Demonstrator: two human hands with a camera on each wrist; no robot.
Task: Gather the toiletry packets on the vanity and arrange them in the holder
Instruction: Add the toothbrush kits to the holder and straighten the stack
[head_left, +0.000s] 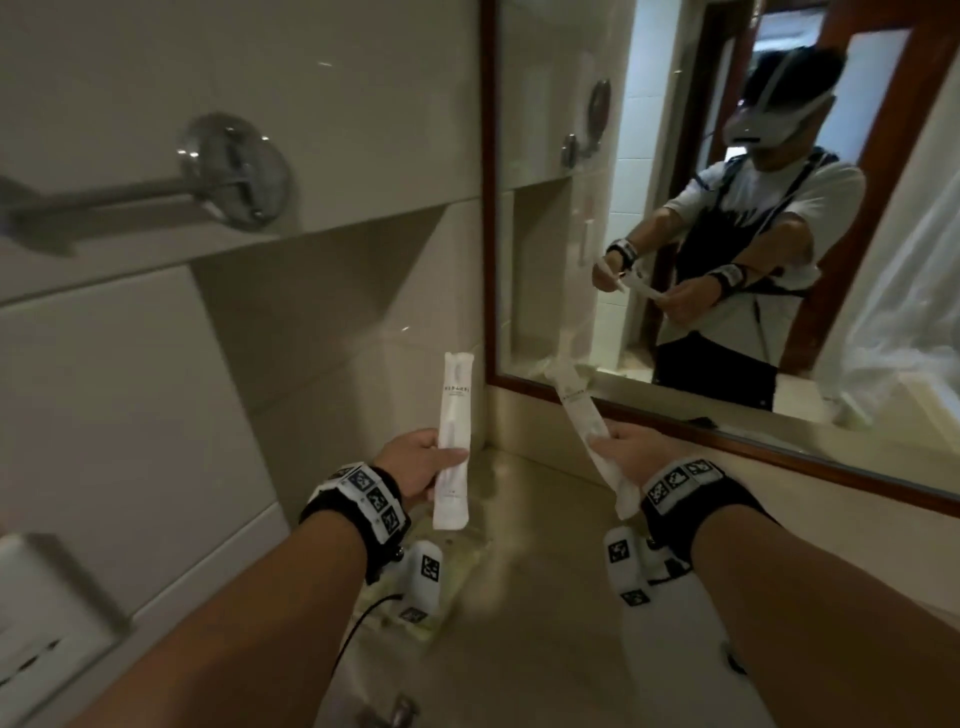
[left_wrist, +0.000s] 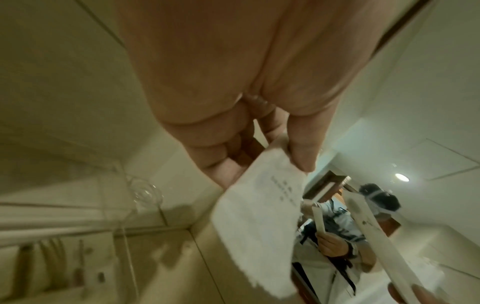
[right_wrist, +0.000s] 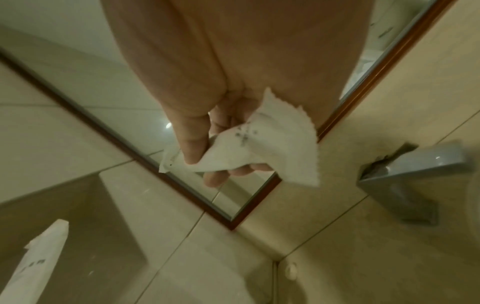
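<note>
Left hand (head_left: 415, 460): pinches a long white paper toiletry packet (head_left: 453, 441), upright, thumb over its lower half.
Right hand (head_left: 631, 454): fingers curl round a second long white paper packet (head_left: 587, 431), tilted toward the wood-framed mirror (head_left: 675, 415).
Gap: packets apart, both raised over the beige vanity top (head_left: 524, 545).
Edges: serrated packet ends; the blurred clear shape under the left wrist may be the holder.

Matt white paper on both packets (head_left: 454, 436) (head_left: 592, 439), edges serrated. Glossy, smooth glazed wall tiles (head_left: 124, 395). Polished chrome on the towel bar (head_left: 228, 174). Dark varnished wood round the mirror (head_left: 488, 208). Black cloth wrist straps (head_left: 363, 501) with white plastic plates.
</note>
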